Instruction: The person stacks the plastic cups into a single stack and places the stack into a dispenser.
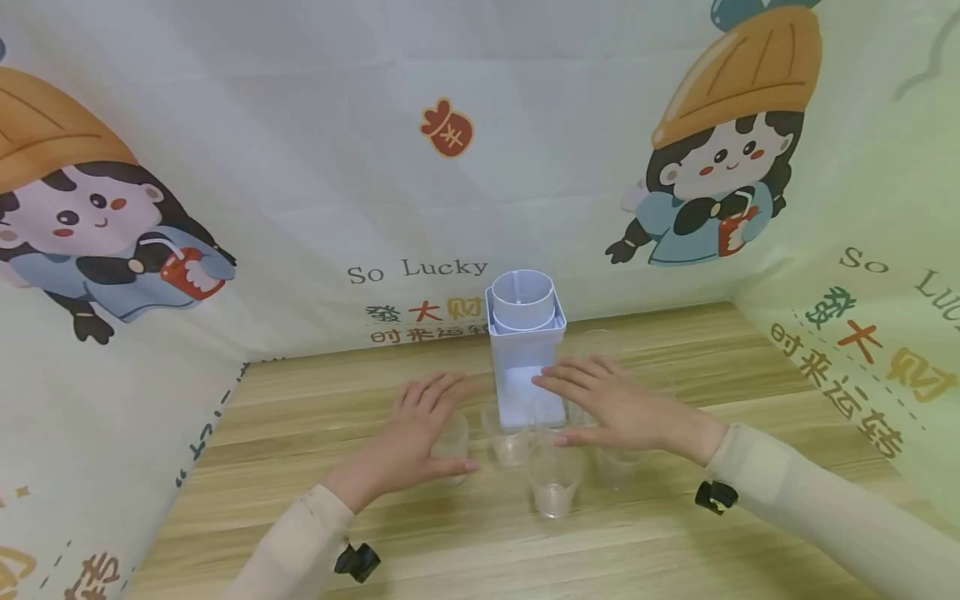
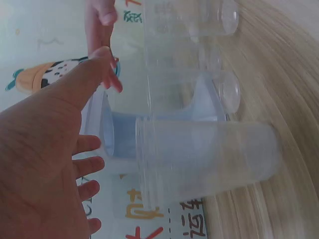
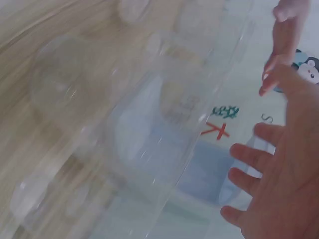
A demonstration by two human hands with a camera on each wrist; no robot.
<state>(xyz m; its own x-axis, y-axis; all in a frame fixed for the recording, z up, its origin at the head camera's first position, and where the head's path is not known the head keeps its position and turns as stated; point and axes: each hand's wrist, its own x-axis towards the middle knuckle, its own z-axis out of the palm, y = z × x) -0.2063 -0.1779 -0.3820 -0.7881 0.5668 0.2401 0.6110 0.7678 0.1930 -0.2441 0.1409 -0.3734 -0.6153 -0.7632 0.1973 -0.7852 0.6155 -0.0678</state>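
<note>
Several clear plastic cups stand upright on the wooden table, among them a front cup [image 1: 555, 496] and a cup [image 1: 512, 448] behind it. Over the left side of the group is my left hand [image 1: 405, 442], its fingers spread and relaxed, close to a cup [image 2: 214, 159] that it partly hides in the head view. My right hand [image 1: 626, 408] hovers above the right-hand cups, fingers extended and thumb apart, with a cup [image 1: 617, 473] below it. Neither hand holds anything. Behind the cups is a pale blue square-bodied container [image 1: 527, 354] with a round, open-topped part; the right fingertips overlap it.
The wooden table [image 1: 300, 500] runs back to a printed white cloth [image 1: 315, 167] with cartoon figures and lettering, which also rises at both sides. Black wrist devices [image 1: 358, 562] hang by both cream sleeves. Faint cup rims [image 1: 600, 333] show behind my right hand.
</note>
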